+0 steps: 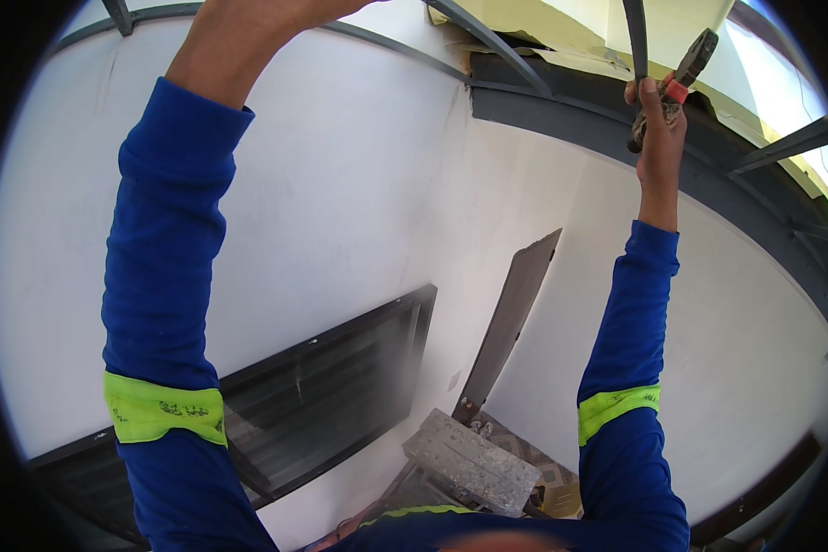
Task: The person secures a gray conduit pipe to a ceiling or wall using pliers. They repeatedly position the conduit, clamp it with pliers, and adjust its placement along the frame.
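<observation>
Both my arms are raised in blue sleeves with lime-green bands. At the top edge, only the wrist and part of my left hand [271,17] show; its fingers are cut off by the picture, close to the grey metal frame [386,53]. Up at the right, my right hand [658,133] is closed around a pair of pliers [695,60] with a dark, worn head and a bit of red at the grip. The jaws point up and away. My thumb and fingers also press against a thin dark metal bar [636,37] that runs down into the hand.
Grey beams [580,110] cross overhead along white walls [340,166]. Below are a dark-framed window [331,386], a narrow brown door [515,322], a speckled, dusty plank [469,460] and a patterned tile floor [557,474]. Yellowish sheeting [561,28] hangs above the beam.
</observation>
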Tool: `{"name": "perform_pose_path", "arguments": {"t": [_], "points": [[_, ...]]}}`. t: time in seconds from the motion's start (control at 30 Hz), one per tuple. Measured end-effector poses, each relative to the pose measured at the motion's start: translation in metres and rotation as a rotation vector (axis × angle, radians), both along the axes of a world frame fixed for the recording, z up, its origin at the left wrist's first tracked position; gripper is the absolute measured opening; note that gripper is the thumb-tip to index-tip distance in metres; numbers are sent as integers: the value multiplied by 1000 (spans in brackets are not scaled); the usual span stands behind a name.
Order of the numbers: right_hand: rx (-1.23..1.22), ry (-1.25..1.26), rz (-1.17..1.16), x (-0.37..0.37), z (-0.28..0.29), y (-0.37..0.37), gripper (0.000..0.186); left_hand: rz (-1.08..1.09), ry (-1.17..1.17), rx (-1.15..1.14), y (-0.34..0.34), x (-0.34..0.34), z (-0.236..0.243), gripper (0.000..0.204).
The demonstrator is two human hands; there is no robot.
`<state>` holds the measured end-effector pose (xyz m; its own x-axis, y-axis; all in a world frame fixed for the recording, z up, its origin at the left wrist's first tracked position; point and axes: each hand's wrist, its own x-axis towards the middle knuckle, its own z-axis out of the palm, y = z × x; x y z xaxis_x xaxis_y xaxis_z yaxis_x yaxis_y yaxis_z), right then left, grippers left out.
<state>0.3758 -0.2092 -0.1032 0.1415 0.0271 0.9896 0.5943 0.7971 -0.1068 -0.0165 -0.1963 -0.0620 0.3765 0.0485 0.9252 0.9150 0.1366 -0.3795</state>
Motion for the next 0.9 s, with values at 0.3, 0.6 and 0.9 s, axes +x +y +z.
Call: {"name": "perform_pose_path", "arguments": {"t": [0.3,0.6,0.9], "points": [[11,-18,0,1,1,0,34,53,-2,-15,-2,2,1,41],[-4,-14,-24,-1,0,-2,35,43,-7,4,1,1,1,41],[-14,-8,-33,-3,0,-3,34,46,-8,-2,2,1,1,41]]}}
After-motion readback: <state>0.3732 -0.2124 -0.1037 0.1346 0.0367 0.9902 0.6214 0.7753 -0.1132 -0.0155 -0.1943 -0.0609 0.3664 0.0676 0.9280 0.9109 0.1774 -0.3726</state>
